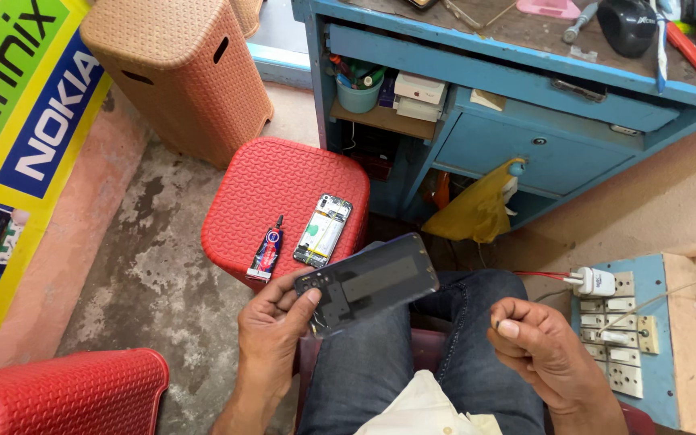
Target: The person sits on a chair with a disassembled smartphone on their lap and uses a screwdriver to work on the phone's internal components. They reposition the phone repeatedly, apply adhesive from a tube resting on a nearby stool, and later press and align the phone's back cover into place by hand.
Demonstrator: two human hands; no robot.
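Left hand [271, 330] grips a dark phone back cover [368, 282] by its end. Right hand [537, 346] is clenched, pinching something tiny; an opened phone [323, 230] lies on the red stool [283, 181]

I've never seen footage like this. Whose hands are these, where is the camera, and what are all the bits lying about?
There is no machine here: a seated person wears a camera on the head, so the one picture looks down over their lap and jeans.

The left hand grips a dark phone back cover, inner side up. The right hand is curled closed and pinches something tiny that I cannot identify.

Just ahead stands a red plastic stool. On it lie an opened phone with its insides showing, and beside it a small glue tube.

Beyond is a blue workbench with drawers and tools on top. At the right, a switchboard holds a white charger.
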